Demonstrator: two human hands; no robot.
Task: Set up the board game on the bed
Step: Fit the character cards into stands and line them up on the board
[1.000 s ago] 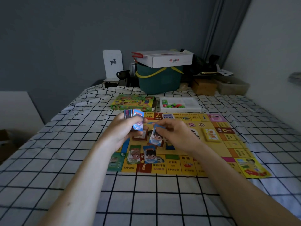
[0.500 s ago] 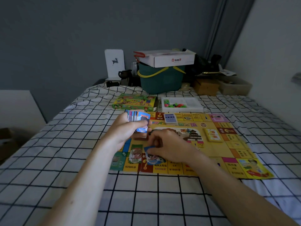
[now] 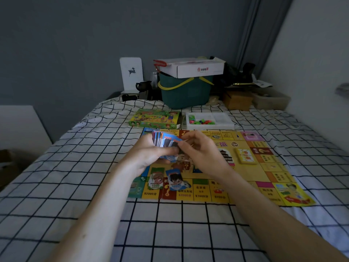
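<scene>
A thick stack of colourful paper game notes (image 3: 162, 140) is clasped in the left hand (image 3: 151, 155) above the yellow printed game board (image 3: 251, 174) spread on the checked bed sheet (image 3: 75, 167). The top note is pinched by the right hand (image 3: 202, 154). Two notes (image 3: 166, 179) are already laid near the board's near-left corner. Several notes could be drawn at once if the stack is gripped loosely, or spilled. Open room is left across the board's centre and right; the yellow card deck (image 3: 246, 156) sits well apart.
</scene>
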